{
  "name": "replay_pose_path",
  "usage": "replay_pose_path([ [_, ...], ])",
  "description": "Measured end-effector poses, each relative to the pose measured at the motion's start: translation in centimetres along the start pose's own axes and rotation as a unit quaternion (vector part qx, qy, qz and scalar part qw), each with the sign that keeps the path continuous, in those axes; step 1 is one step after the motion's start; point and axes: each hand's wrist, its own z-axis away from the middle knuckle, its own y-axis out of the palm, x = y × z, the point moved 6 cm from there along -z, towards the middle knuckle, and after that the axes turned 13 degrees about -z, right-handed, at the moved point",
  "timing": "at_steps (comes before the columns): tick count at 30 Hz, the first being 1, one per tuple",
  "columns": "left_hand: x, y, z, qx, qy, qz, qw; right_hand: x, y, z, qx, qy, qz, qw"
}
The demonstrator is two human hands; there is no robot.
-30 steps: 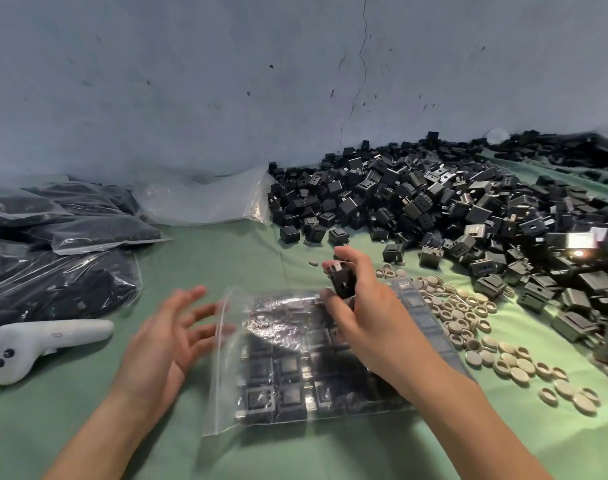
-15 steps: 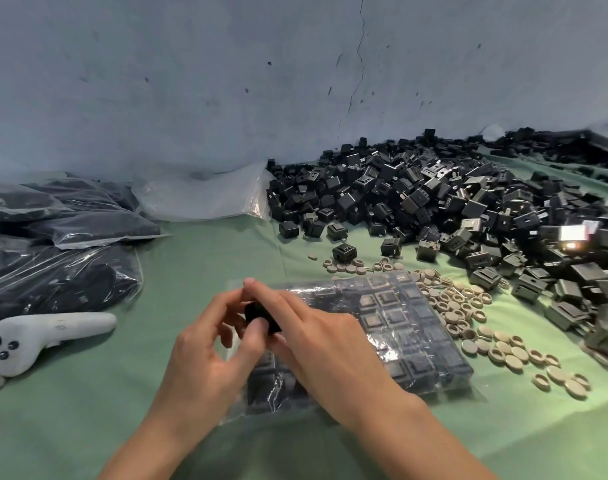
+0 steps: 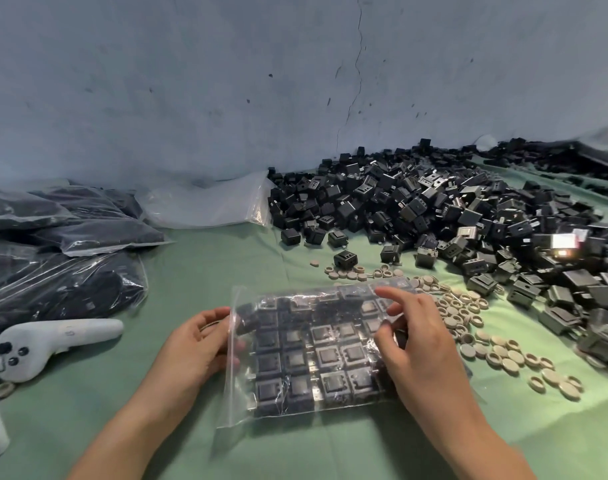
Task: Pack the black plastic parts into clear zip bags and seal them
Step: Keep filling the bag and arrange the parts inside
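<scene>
At 6 o'clock, L hand (image 3: 198,344) pinched bag (image 3: 231,403) mouth, 9 side; R hand (image 3: 420,351) rested loose-fingered on parts (image 3: 330,356). Flattening them before zipping looked wise.

a zip bag (image 3: 306,306) lies on the counter (image 3: 205,271) in the near middle, with parts (image 3: 354,353) packed in rows inside it. the left hand (image 3: 191,348) holds the bag's left edge; the right hand (image 3: 423,355) rests on its right half. just right of the bag and behind it lie scattered rings and discs (image 3: 468,327). behind those, to the right, a heap of loose parts (image 3: 451,216) runs along the wall (image 3: 226,81). at the far left lie filled bags (image 3: 53,265), with a controller (image 3: 46,344) before them and empty bags (image 3: 205,206) between them and the heap.
</scene>
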Motion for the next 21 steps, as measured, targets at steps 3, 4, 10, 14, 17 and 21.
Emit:
replay_pose_path([
  [3,-0.3,0.8,0.3,0.033,0.01,0.002,0.999,-0.6,0.1,-0.8,0.024,-0.011,0.032,0.999],
  [4,-0.4,1.0,0.4,0.035,0.024,-0.041,0.998,-0.6,0.1,-1.2,0.034,-0.021,0.045,0.998],
  [10,-0.5,1.4,0.8,-0.08,0.133,-0.259,0.953,-1.4,0.4,-4.0,0.063,-0.058,0.073,0.994],
  [14,0.3,0.2,0.0,-0.076,0.081,-0.066,0.992,-2.0,1.1,-4.3,0.081,-0.056,0.086,0.991],
  [17,0.0,0.0,-0.4,-0.046,0.074,0.035,0.996,-2.5,1.3,-4.6,0.09,-0.058,0.098,0.989],
  [21,-0.6,1.4,0.1,0.036,0.098,0.057,0.993,-3.1,1.7,-4.7,0.108,-0.045,0.11,0.987],
])
